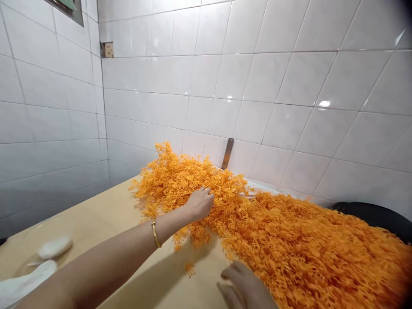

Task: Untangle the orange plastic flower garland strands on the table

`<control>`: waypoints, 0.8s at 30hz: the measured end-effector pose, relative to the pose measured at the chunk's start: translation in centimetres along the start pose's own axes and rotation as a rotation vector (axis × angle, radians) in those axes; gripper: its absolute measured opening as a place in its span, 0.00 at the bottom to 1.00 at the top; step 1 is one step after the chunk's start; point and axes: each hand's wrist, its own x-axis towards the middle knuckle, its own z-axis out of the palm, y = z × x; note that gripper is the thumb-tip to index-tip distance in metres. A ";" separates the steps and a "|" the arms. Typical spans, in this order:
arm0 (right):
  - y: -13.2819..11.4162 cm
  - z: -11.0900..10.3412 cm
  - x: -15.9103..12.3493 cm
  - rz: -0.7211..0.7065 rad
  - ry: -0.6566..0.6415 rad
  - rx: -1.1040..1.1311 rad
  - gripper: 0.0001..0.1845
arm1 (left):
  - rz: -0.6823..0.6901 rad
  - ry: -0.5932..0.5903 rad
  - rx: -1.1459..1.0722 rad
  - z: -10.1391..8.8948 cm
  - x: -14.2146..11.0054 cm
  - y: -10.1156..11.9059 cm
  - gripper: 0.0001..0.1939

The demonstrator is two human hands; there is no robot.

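A pile of bright orange feathery foliage sprays (pixel 180 176) lies across the far side of the table. My left hand (pixel 200 204) reaches into it, fingers curled down on the sprays; the fingertips are hidden among the fine leaves. A gold bangle (pixel 155 234) circles that wrist, and a ring shows on a finger. Near the bottom edge, my right hand (pixel 247 285) is held over the table beside a larger heap of the same orange foliage (pixel 309 244). Its thumb and fingers are apart, with nothing seen between them.
On the pale yellow table (pixel 109 210) at left are a white rounded object (pixel 55 247) and a white cloth-like item (pixel 28 279). A black round container (pixel 376 216) stands behind the right heap. White tiled walls close in the back and left; a metal bracket (pixel 228 153) is fixed behind the foliage.
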 end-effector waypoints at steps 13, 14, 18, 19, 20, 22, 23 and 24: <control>5.4 -5.8 22.3 0.334 0.403 0.198 0.16 | -0.122 0.245 -0.030 1.0 3.4 0.7 0.10; 6.2 -5.0 23.2 0.363 0.395 0.168 0.15 | -0.150 0.247 -0.032 1.1 3.7 0.3 0.11; 8.6 -2.3 23.9 0.461 0.342 0.064 0.09 | -0.250 0.228 -0.033 2.5 4.9 -1.0 0.24; 9.0 -2.0 23.8 0.481 0.324 0.050 0.07 | -0.274 0.202 -0.033 3.1 5.3 -1.1 0.29; 9.4 -1.9 23.7 0.494 0.305 0.045 0.05 | -0.300 0.172 -0.035 3.6 5.6 -1.1 0.34; 9.9 -2.2 23.7 0.501 0.267 0.063 0.04 | -0.363 0.109 -0.048 4.5 6.4 -1.1 0.43; 10.1 -2.6 23.8 0.495 0.251 0.083 0.07 | -0.398 0.084 -0.060 4.9 6.7 -1.0 0.47; 10.3 -3.1 23.9 0.485 0.242 0.106 0.10 | -0.431 0.067 -0.073 5.1 6.9 -1.0 0.49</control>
